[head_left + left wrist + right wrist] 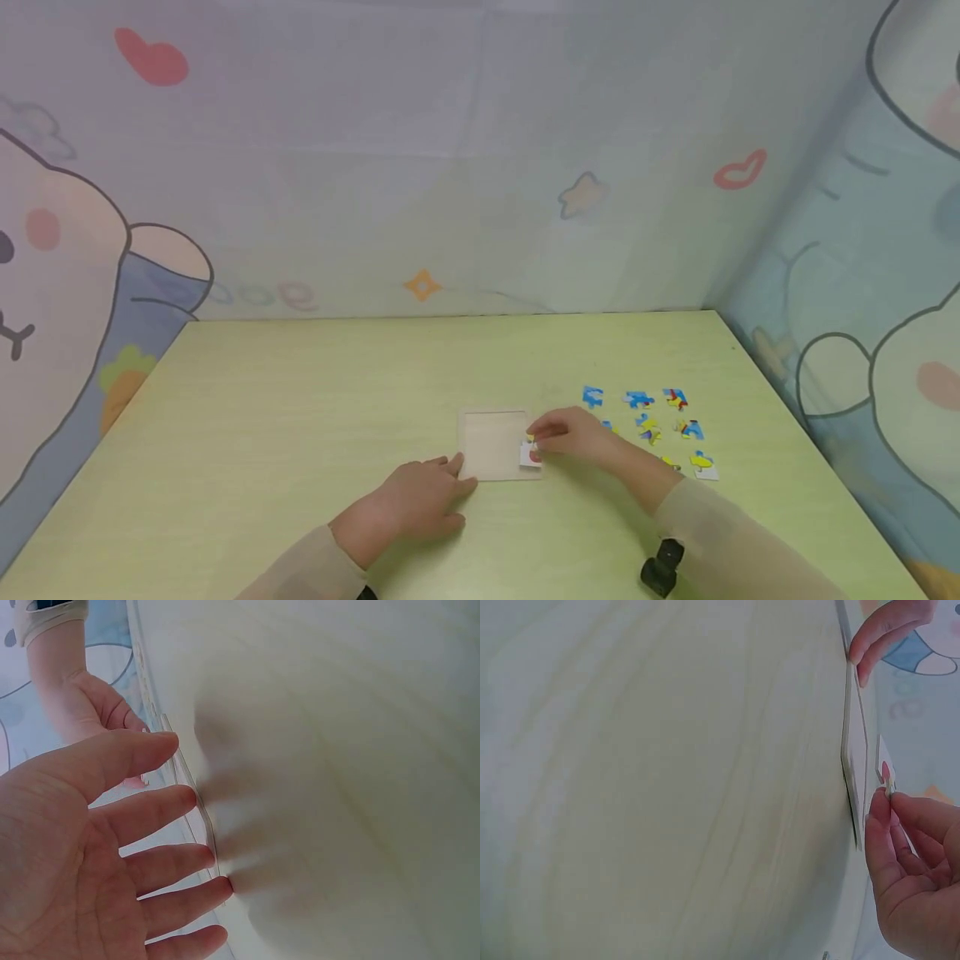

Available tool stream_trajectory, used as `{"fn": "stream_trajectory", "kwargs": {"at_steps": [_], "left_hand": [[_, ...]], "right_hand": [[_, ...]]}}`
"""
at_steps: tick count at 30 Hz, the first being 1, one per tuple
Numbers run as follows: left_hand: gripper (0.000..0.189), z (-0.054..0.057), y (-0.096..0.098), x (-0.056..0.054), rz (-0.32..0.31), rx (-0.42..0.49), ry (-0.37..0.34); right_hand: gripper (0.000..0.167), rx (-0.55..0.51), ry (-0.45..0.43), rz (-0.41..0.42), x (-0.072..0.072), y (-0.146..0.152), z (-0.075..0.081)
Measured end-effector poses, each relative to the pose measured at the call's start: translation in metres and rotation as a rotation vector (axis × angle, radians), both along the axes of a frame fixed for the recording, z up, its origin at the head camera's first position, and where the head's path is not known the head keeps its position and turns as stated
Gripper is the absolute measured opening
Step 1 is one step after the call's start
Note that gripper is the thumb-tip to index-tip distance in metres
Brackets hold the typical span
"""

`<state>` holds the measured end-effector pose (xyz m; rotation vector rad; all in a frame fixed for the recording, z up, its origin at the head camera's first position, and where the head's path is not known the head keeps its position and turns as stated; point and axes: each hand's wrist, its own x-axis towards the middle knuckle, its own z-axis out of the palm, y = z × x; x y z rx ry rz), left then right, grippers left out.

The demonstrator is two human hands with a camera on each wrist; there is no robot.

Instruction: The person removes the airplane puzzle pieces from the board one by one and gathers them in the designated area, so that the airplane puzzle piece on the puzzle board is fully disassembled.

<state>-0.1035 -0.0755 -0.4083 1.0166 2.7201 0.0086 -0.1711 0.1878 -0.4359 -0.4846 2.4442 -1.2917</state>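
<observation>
A shallow pale puzzle tray [491, 446] with a thin raised rim lies flat on the table. My left hand [423, 502] touches the tray's left edge and lower left corner with its fingers spread. In the left wrist view the straight fingers [161, 870] reach the tray's rim. Between thumb and fingertips my right hand [573, 435] pinches a jigsaw puzzle piece [528, 455], white with a red patch, over the tray's lower right part. The right wrist view shows that piece [885, 763] raised above the tray [857, 750].
To the right lie several loose jigsaw pieces [639, 400], blue, yellow, red and white, roughly in rows. Part of them is hidden behind the right hand and forearm. A black wrist device [663, 568] sits under the right sleeve. Printed cloth walls [375, 167] stand behind the table [300, 383].
</observation>
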Motion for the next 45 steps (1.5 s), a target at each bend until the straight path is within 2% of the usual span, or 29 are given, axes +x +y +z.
{"fn": "stream_trajectory", "kwargs": {"at_steps": [6, 11, 14, 26, 39, 45], "left_hand": [[0.047, 0.0, 0.0, 0.001, -0.004, 0.011, 0.01], [0.047, 0.0, 0.0, 0.002, -0.001, 0.014, 0.005], [0.047, 0.001, 0.0, 0.002, -0.001, 0.01, 0.009], [0.046, 0.0, -0.001, 0.001, -0.008, 0.015, 0.008], [0.046, 0.001, -0.002, 0.001, -0.001, 0.027, -0.001], [0.046, 0.001, -0.002, 0.001, 0.001, 0.027, -0.001]], "right_hand": [[0.022, -0.027, -0.006, -0.007, 0.006, 0.021, 0.002], [0.026, -0.067, -0.043, -0.037, 0.011, 0.035, 0.01], [0.027, -0.062, -0.036, -0.055, 0.013, 0.044, 0.013], [0.023, 0.091, 0.038, -0.142, 0.014, 0.076, 0.007], [0.02, 0.139, -0.021, -0.165, 0.023, 0.087, 0.008], [0.019, 0.162, -0.006, -0.136, 0.027, 0.087, 0.01]]}}
